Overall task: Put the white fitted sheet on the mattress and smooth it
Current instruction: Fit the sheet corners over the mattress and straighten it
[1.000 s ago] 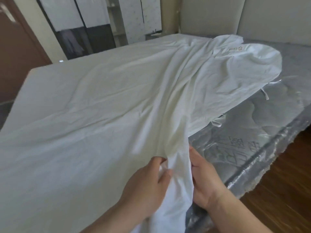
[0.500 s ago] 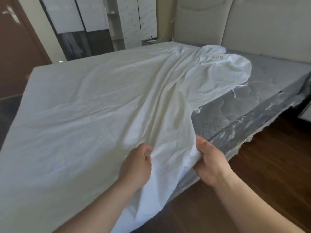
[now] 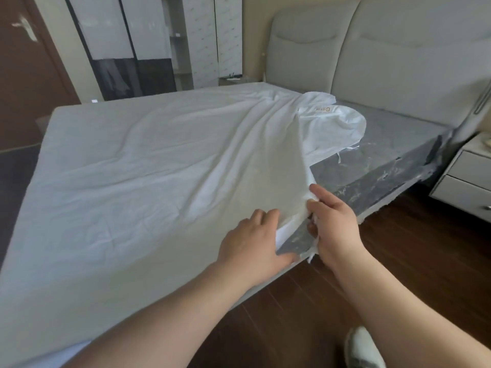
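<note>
The right hand [image 3: 333,227] forms the grip: its fingers are curled round the loose edge of the white fitted sheet [image 3: 148,166] at the mattress [image 3: 393,152] side, thumb on top of the cloth. Just left of the grip, the left hand [image 3: 252,243] also holds that hem, its fingertips tucked under the lifted fold and its thumb lying along the mattress edge. From the grip a raised ridge of sheet runs up and away to a bunched, unfitted corner beyond it, where a small label shows. Left of the grip the sheet lies spread over most of the mattress, wrinkled. Right of and beyond the grip the mattress is bare, grey and wrapped in plastic. Below the grip is dark wooden floor [image 3: 398,264]; far right stands a nightstand [image 3: 467,181], and beyond it all a padded headboard [image 3: 398,62].
</note>
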